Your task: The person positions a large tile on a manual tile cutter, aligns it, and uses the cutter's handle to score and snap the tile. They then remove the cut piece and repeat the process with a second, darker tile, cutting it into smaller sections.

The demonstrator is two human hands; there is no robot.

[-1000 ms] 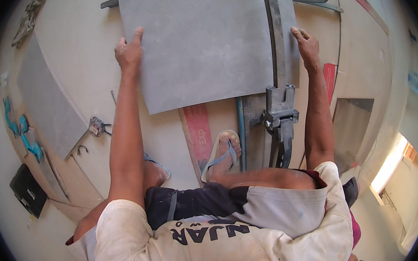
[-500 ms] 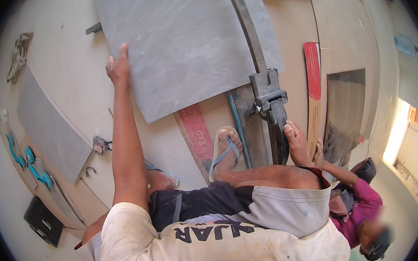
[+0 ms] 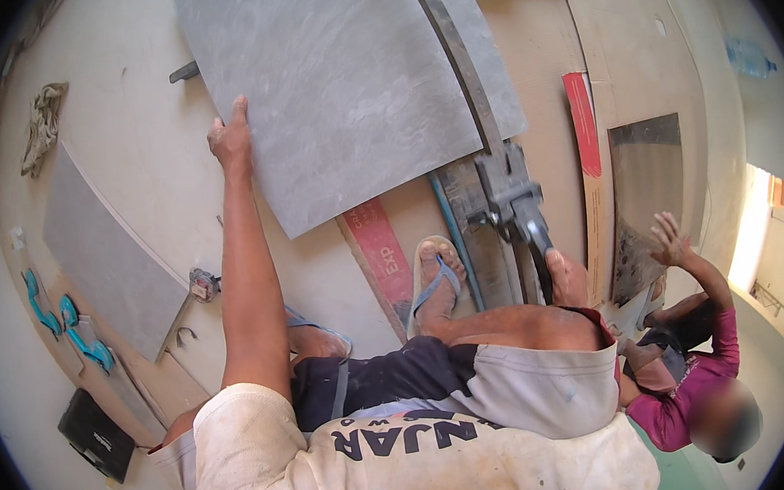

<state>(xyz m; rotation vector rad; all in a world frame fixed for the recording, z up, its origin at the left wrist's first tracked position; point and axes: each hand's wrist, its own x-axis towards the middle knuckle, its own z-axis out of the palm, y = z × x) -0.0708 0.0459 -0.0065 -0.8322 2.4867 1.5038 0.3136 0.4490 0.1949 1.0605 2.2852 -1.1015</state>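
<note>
My left hand (image 3: 230,136) grips the left edge of a large grey tile (image 3: 334,93), which lies on a tile cutter beneath its long dark rail (image 3: 446,56). The cutter's carriage (image 3: 507,190) sits just beyond the tile's near edge, somewhat blurred. My right hand (image 3: 565,277) is closed on the carriage's dark handle (image 3: 539,243), low beside my right knee. My sandalled feet (image 3: 436,283) are on either side near a red printed cardboard strip (image 3: 369,251) under the tile.
A co-worker in purple (image 3: 691,415) crouches at lower right, one hand (image 3: 670,240) raised, open. At left lie another grey tile (image 3: 106,244), teal tools (image 3: 81,334), a black case (image 3: 94,434) and a rag (image 3: 42,125). At right are a dark panel (image 3: 645,179) and a bottle (image 3: 745,56).
My right hand has left the tile's right side and come down onto the handle; the carriage has since shifted slightly. The co-worker has come into view and raised a hand. The view has shifted.
</note>
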